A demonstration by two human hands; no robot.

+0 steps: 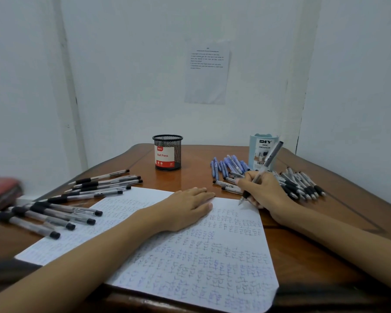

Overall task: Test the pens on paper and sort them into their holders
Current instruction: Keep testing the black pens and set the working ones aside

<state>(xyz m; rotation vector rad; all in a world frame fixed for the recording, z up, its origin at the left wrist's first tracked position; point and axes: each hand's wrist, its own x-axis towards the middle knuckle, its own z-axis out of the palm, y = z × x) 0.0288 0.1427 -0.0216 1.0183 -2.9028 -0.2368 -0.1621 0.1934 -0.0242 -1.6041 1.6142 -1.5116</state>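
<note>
A white paper (224,256) covered in blue scribbles lies on the wooden table (196,175). My left hand (187,207) rests flat on the paper's upper part. My right hand (263,190) grips a clear black-grip pen (270,160) with its tip at the paper's top right corner. A black mesh holder (167,152) labelled "Ball Pens" stands at the back middle. At the back right stands a light blue desk organizer (261,152). Several black-capped pens (61,204) lie on the left, blue pens (228,166) in front of the organizer, and black-grip pens (303,184) on the right.
A red blurred object (2,193) sits at the far left edge. A printed sheet (207,71) hangs on the white wall behind the table. Walls close in on both sides of the table.
</note>
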